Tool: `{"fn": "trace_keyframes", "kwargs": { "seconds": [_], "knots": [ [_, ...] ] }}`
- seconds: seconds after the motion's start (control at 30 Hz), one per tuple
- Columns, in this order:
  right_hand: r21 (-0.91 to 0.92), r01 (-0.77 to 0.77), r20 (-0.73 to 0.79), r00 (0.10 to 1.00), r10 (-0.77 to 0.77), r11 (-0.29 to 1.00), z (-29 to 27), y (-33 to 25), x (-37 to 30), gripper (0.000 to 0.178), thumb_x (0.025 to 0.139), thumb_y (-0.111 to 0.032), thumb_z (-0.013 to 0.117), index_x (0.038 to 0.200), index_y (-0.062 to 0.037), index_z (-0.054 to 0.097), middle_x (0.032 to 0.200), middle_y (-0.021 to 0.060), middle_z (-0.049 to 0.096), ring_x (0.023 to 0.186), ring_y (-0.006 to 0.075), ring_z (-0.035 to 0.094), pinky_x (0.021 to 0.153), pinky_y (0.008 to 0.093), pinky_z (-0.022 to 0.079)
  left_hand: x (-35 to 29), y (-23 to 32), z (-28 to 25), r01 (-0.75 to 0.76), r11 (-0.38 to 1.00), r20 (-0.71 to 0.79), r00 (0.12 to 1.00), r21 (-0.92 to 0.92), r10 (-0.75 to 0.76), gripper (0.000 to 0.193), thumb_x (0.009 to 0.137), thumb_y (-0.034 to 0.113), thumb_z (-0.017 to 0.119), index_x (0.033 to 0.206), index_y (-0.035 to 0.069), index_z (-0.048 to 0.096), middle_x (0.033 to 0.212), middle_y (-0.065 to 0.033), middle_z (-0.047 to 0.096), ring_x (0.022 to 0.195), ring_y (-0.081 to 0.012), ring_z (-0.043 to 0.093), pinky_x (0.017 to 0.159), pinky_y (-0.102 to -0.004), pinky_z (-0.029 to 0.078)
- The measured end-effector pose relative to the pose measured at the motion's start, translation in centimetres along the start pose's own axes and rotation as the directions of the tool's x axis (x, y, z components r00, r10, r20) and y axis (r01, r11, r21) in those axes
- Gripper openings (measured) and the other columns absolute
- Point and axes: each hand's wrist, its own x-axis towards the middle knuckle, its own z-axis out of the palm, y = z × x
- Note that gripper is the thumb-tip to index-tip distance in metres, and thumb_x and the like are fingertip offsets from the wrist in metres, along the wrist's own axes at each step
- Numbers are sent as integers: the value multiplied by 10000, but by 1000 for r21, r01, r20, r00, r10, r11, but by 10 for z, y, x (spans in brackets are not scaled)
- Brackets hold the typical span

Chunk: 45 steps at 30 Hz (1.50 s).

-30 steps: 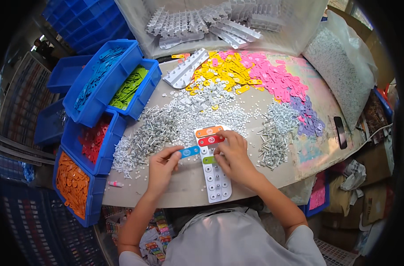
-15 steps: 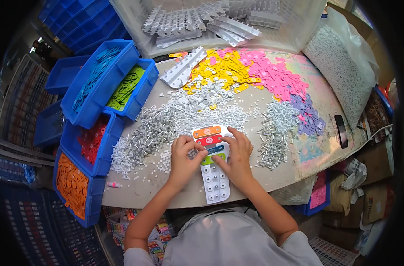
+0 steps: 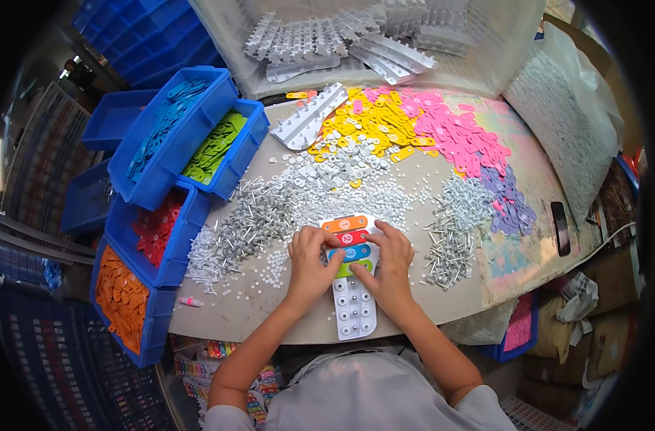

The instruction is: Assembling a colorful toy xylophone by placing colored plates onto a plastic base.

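On the table before me lies a white plastic board [image 3: 354, 316] with rows of round posts. Across its far part sit an orange strip [image 3: 345, 223], a red strip [image 3: 350, 238], a blue strip [image 3: 352, 253] and a green strip [image 3: 354, 269]. My left hand [image 3: 312, 269] has its thumb and fingers closed at the blue strip's left end. From the other side my right hand [image 3: 392, 269] grips the board, its thumb over the green strip and its fingers along the right edge. The fingertips partly cover the strip ends.
Loose metal pins [image 3: 248, 223], white rings [image 3: 349, 161], yellow strips [image 3: 378, 118], pink strips [image 3: 464, 136] and purple strips [image 3: 513, 201] lie beyond. Blue bins [image 3: 191, 188] stand left; a phone [image 3: 560, 228] and a bulging sack [image 3: 557, 122] are right. Another white board [image 3: 309, 116] lies farther back.
The blue strip, tilted and dark before, now lies flatter across the board with its face showing. Both hands stay at the board; the whole view has shifted slightly.
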Motion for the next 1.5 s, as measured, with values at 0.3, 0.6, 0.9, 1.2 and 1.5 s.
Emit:
{"fn": "trace_keyframes", "kwargs": {
  "seconds": [0.3,0.6,0.9,1.2,1.5],
  "knots": [
    [37,-10,-9,1000,10,999,-3,-1,3,601,807,-248,841,1317,-79,571,1506,173,479,1420,364,388,1150,487,256,-5,-24,-8,105,968,8,994,-227,-106,141,832,157,816,927,97,731,933,-43,595,963,-227,559,917,-381,412],
    [47,-14,1,1000,14,999,0,4,4,589,800,-252,844,1297,-79,579,1509,167,479,1421,375,383,1147,509,258,-19,-1,-18,-145,987,-90,985,62,150,130,856,114,774,979,75,768,958,-58,607,973,-231,567,905,-379,407],
    [55,0,-21,1000,1,998,-1,3,3,553,784,-239,854,1250,-86,598,1483,161,507,1397,368,410,1140,499,272,34,7,-35,-263,949,55,965,176,257,118,896,161,739,966,73,771,958,-74,636,992,-252,590,933,-409,387],
    [85,81,-99,992,-72,993,-8,0,0,374,857,-178,788,1177,-90,615,1374,136,586,1297,345,480,1084,481,308,189,-68,-11,-116,970,-77,988,216,136,167,943,25,600,1013,16,751,991,-168,768,924,-336,740,825,-394,566],
    [122,85,-121,990,-70,989,-10,0,4,275,901,-164,736,1135,-73,625,1313,126,617,1249,342,507,1060,472,334,229,-81,10,-67,925,-43,995,375,89,221,949,84,602,1085,52,774,1053,-175,759,967,-355,724,853,-432,562]
  ]
}}
